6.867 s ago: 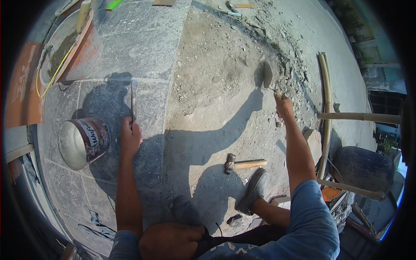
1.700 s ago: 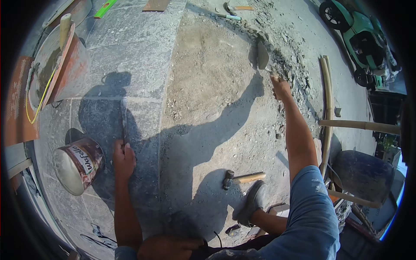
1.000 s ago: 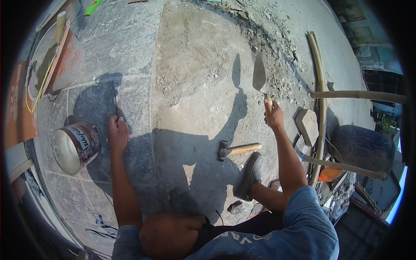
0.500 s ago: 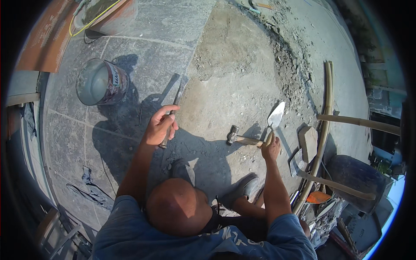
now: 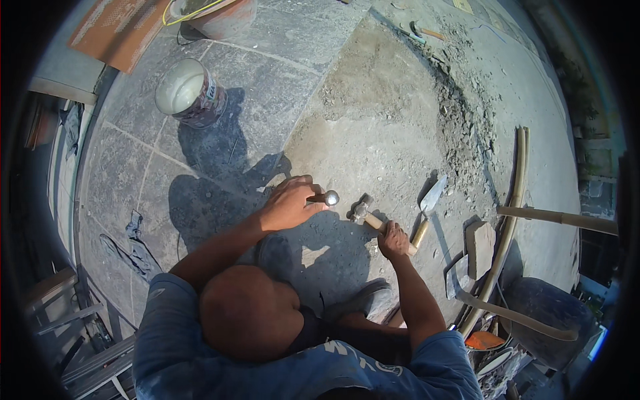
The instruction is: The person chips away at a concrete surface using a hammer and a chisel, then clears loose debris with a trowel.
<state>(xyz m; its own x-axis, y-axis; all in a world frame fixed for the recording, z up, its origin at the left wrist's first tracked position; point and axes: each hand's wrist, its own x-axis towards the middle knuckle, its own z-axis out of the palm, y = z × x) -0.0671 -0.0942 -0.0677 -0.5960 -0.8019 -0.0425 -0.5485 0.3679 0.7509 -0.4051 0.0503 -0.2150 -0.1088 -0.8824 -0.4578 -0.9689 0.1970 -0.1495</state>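
My left hand [image 5: 290, 205] is closed around a metal chisel [image 5: 331, 198], whose round struck end faces up and to the right; the rest of it is hidden by the hand. Just right of it, my right hand [image 5: 395, 241] grips a hammer [image 5: 375, 222] by its wooden handle. The hammer head lies close to the chisel's end, with a small gap between them. Beside my right hand a pointed trowel [image 5: 433, 195] rests on the ground, its wooden handle partly behind the fingers. Below both hands is rough bare concrete [image 5: 373, 147] next to grey tiles [image 5: 260, 73].
A bucket [image 5: 207, 107] stands on the tiles at left, near a larger tub [image 5: 227, 20]. Broken rubble [image 5: 460, 100] runs along the far right. Bamboo poles [image 5: 517, 173], a stone block [image 5: 480, 248], a long-handled hoe [image 5: 520, 320] and a dark drum [image 5: 543, 320] are at right.
My left hand has moved right and turned the chisel, so its struck end now faces the hammer. My right hand has shifted slightly left and nearer me, away from the trowel blade.
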